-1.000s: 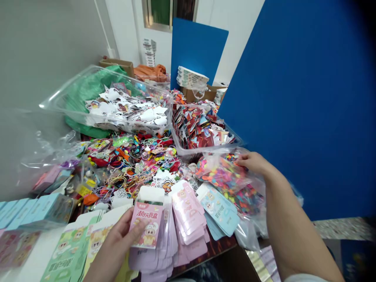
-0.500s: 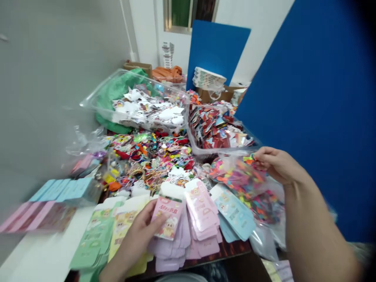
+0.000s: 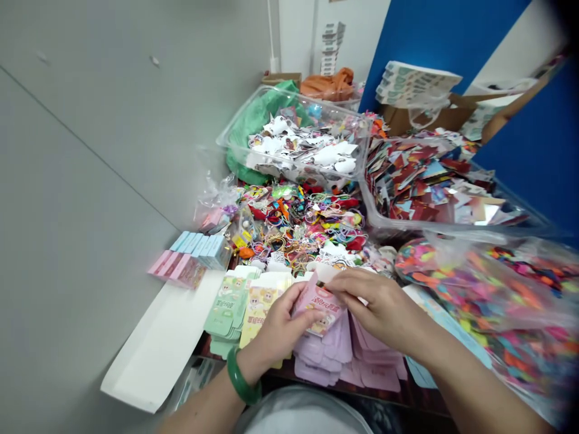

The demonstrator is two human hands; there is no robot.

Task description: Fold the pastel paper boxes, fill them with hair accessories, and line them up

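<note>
My left hand (image 3: 284,325), a green bangle on its wrist, grips a small pink printed box (image 3: 323,312) with its flap up. Over the box's open top, my right hand (image 3: 377,304) has its fingers pinched together; whatever they hold is hidden. Beneath both hands lie stacks of flat printed cartons: green cartons (image 3: 228,307), yellow cartons (image 3: 257,301), lilac cartons (image 3: 323,355) and pink cartons (image 3: 375,358). Blue cartons (image 3: 423,374) are partly covered by my right forearm.
Behind lie a heap of colourful cords and trinkets (image 3: 307,223), a clear bin of white cut-outs (image 3: 226,141) and a bin of reddish cards (image 3: 375,217). A bag of bright small pieces (image 3: 511,319) is at right. Finished-looking boxes (image 3: 185,268) stand left, by a grey wall (image 3: 90,181).
My right hand has moved from the bag of bright pieces, where it pinched something small and colourful, to the pink box's opening. The view has turned, shifting the scene rightward.
</note>
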